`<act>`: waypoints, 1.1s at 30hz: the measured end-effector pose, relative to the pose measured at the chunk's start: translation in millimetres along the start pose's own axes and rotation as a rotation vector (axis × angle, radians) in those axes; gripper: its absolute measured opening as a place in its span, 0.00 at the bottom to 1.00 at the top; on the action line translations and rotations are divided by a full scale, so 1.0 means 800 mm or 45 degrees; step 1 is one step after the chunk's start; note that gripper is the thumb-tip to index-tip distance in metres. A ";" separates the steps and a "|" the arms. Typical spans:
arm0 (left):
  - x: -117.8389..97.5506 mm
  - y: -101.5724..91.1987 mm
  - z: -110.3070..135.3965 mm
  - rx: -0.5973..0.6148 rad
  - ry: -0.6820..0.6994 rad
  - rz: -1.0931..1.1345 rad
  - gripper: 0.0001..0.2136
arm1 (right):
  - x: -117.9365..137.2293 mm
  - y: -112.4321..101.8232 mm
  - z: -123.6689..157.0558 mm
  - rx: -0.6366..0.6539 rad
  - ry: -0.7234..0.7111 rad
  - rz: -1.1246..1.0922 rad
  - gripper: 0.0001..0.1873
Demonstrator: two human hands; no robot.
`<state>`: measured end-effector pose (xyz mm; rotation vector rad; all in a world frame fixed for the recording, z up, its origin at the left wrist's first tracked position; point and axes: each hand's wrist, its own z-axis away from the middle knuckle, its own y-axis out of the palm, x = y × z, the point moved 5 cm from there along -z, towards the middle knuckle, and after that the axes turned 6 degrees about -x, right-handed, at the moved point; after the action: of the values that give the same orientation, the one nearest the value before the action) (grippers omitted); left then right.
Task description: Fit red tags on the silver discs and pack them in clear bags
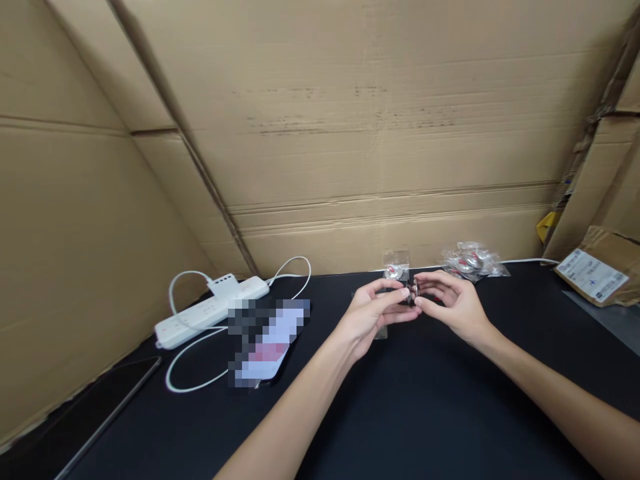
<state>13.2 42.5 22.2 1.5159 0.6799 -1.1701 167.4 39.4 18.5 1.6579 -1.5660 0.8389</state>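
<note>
My left hand (373,313) and my right hand (453,303) meet over the middle of the black table (425,400), fingertips pinched together on a small dark object (412,292) held between them; it is too small to name. Just behind the hands stands a small clear packet (396,265) with a red and silver piece inside. Under my left hand lies a flat clear bag, mostly hidden.
A pile of clear packets (473,260) lies at the back right. A white power strip (210,311) with its cable sits at the left, beside a phone (267,343). A dark tablet (100,407) lies at the front left. Cardboard walls surround the table; a labelled box (595,270) sits far right.
</note>
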 end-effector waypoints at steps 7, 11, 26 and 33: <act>0.008 -0.003 0.002 -0.054 -0.019 -0.048 0.13 | -0.004 0.006 0.004 0.128 0.039 -0.005 0.17; 0.012 -0.005 0.001 -0.064 -0.051 -0.050 0.14 | -0.009 0.005 0.004 0.156 0.064 -0.018 0.18; 0.008 0.000 0.001 -0.071 -0.033 -0.013 0.13 | -0.006 0.003 0.002 0.130 0.024 0.007 0.19; 0.009 -0.001 0.000 -0.074 -0.034 -0.012 0.12 | -0.006 0.000 -0.001 0.136 0.040 -0.014 0.17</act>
<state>14.9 41.9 15.5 1.4475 0.6978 -1.1662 167.0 42.5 14.5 1.7184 -1.5124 0.9533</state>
